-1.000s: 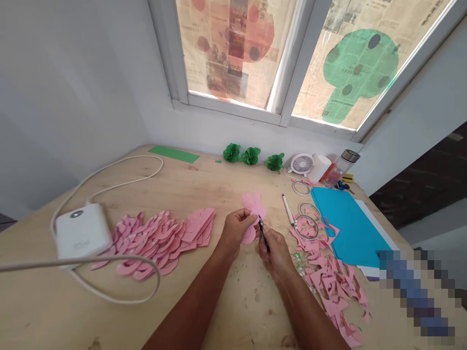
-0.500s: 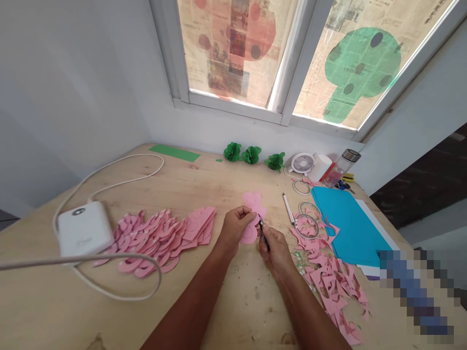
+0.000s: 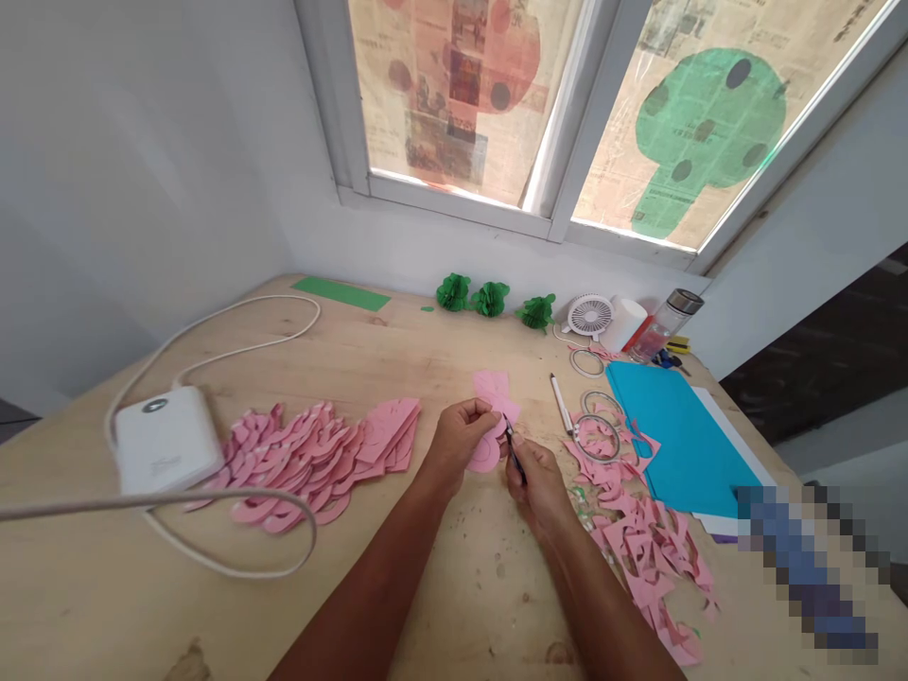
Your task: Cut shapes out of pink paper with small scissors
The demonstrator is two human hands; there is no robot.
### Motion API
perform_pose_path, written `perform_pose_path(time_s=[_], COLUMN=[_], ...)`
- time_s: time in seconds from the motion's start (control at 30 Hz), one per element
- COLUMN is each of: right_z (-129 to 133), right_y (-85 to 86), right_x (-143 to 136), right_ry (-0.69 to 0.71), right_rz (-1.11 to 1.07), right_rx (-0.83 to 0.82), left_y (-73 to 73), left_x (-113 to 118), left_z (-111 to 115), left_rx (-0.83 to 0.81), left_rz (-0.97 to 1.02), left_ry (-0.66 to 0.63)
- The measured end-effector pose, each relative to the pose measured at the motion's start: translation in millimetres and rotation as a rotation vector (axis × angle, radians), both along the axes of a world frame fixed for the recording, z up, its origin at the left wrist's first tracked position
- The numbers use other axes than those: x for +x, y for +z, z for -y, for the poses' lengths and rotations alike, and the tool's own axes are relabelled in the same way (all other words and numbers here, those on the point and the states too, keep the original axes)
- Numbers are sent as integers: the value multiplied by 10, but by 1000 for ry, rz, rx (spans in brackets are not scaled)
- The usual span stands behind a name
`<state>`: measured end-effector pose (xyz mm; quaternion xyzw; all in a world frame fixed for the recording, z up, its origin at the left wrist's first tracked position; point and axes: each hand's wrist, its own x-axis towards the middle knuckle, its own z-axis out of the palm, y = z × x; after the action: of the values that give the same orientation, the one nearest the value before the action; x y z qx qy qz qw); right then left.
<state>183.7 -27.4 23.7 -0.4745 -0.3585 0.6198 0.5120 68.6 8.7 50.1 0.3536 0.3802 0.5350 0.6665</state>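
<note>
- Pinches pink paper (image 3: 484, 458) between thumb and fingers of the left hand (image 3: 461, 440), near the middle of the wooden table (image 3: 472, 586).
- Clasps a slim dark tool (image 3: 517, 458) in the right hand (image 3: 539, 480), fingers wrapped round it, tip at the paper's right edge; too small to tell whether blades stand apart.
- Brings both hands close together over the table, with more pink paper just beyond the left fingertips; cannot tell whether joined to the held piece.
- Shows, to the left, overlapping pink cutouts (image 3: 294, 463) beside a stack of pink sheets (image 3: 389, 433), plus a white power bank (image 3: 168, 441) and its looping cable (image 3: 213, 566).
- Shows, to the right, a pen (image 3: 561, 402), rings (image 3: 597, 461), pink scraps (image 3: 642, 558) and blue sheets (image 3: 673, 440).
- Lines up three green paper balls (image 3: 490, 299) along the wall, with a fan (image 3: 589, 315) and bottle (image 3: 665, 326) further right, below a newspaper-covered window (image 3: 454, 104).
</note>
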Motion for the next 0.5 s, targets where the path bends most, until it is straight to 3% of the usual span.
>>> perform_pose_path(time_s=[0.5], right_z=[2], right_y=[-21], right_x=[6], right_ry=[-12], right_rz=[-24], right_rx=[28], left_y=[-25], left_x=[23], left_z=[-3], left_rx=[-10], left_rz=[34], left_ry=[1])
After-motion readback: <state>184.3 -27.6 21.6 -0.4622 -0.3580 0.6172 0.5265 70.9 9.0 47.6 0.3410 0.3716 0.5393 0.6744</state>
